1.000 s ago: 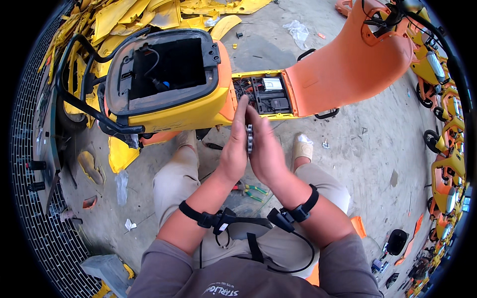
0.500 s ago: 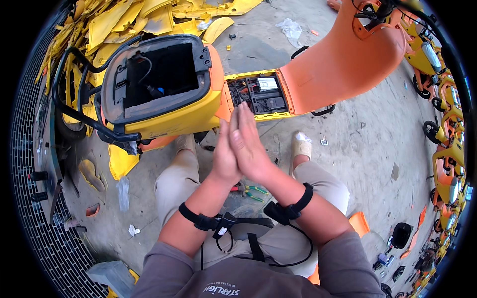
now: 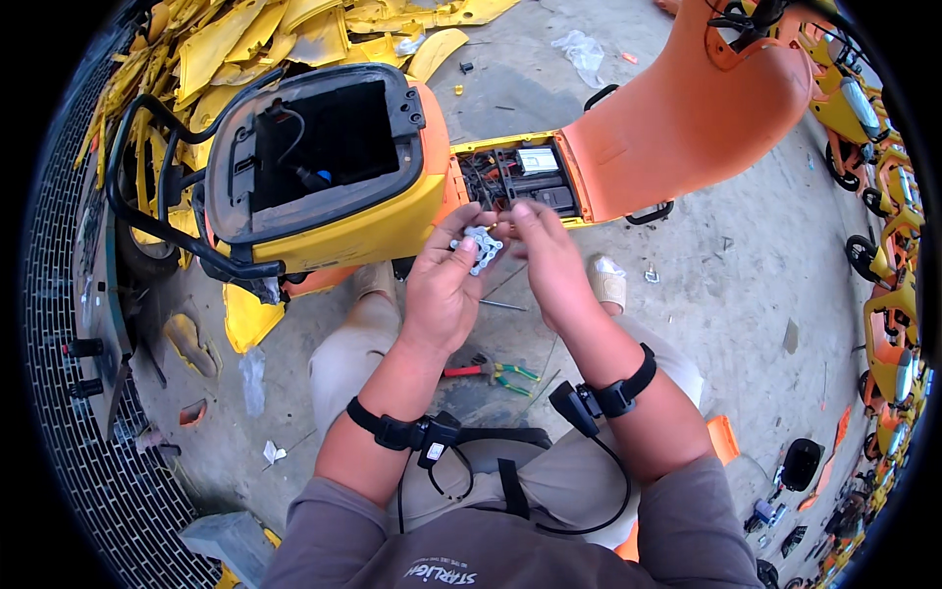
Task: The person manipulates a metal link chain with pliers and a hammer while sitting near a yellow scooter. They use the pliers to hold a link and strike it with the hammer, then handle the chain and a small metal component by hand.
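My left hand [image 3: 442, 280] is closed on a small silver-grey piece with round lobes and dark gaps [image 3: 478, 249]; its exact kind I cannot make out. The thumb lies over the piece, with the fingers curled behind it. Just to the right, my right hand [image 3: 549, 253] has its thumb and fingers drawn together in a pinch close to the piece. Whatever sits between those fingertips is too small to name. Beyond both hands stands a yellow and orange scooter body [image 3: 353, 236], its compartment of wires and electronic modules [image 3: 520, 187] uncovered.
Red-handled and green-handled pliers [image 3: 491, 373] lie on the floor between my legs. Yellow body panels [image 3: 226, 49] are heaped at the far left. A black rack bar [image 3: 132, 211] juts from the scooter's left end. Several parked scooters [image 3: 888, 294] line the right side.
My palms were pressed together, and now the hands are apart. The silver-grey piece shows in my left hand, while my right hand has moved to the right.
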Demonstrator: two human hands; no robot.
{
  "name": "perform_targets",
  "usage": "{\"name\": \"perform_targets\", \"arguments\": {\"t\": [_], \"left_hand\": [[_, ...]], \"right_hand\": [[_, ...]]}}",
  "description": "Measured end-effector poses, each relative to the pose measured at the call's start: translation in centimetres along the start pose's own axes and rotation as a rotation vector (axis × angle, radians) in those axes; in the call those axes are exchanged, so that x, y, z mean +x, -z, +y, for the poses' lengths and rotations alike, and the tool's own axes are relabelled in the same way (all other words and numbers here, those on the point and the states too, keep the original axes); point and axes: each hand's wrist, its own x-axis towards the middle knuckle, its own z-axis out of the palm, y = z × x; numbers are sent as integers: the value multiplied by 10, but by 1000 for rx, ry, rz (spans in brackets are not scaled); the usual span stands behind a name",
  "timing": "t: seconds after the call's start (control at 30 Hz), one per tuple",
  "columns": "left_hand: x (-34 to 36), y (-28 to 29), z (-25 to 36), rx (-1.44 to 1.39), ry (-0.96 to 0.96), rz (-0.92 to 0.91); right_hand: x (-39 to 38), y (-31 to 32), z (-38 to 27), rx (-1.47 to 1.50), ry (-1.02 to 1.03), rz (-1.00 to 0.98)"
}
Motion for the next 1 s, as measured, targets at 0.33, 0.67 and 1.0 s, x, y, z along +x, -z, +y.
{"name": "perform_targets", "arguments": {"t": [0.33,0.67,1.0], "left_hand": [[1,-1,13,-133,-67,102],[0,-12,9,207,7,107],[-3,-5,9,614,24,157]], "right_hand": [[-23,-17,10,122,-145,-245],[-5,-1,-2,74,-27,-104],[1,11,-14,110,-24,-118]]}}
